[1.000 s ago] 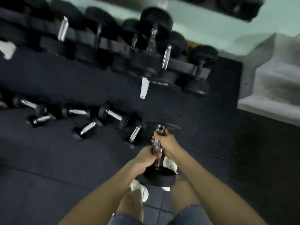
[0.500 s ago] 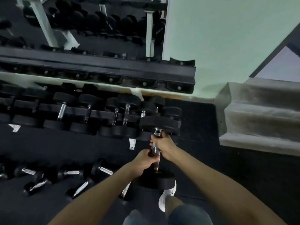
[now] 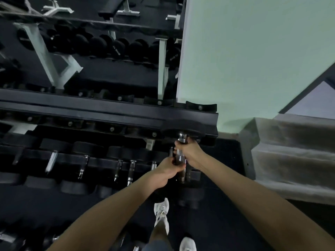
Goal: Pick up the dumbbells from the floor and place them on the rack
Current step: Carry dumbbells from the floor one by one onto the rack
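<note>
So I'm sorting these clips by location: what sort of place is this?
Probably a gym's free-weights area: a long rack holds a row of black dumbbells, above dark floor matting.

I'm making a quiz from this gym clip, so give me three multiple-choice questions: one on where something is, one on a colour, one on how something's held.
1. Where is the far head of the held dumbbell? A) at the right end of the rack, upper tier B) on the stairs C) on the floor
2. What colour are the shoes? A) black B) white C) red
3. How is the dumbbell held? A) by one hand B) by both hands C) by no hand
Answers: 1 A, its head is at that tier's right end; 2 B, both shoes show white; 3 B, left hand and right hand grip the handle.
</note>
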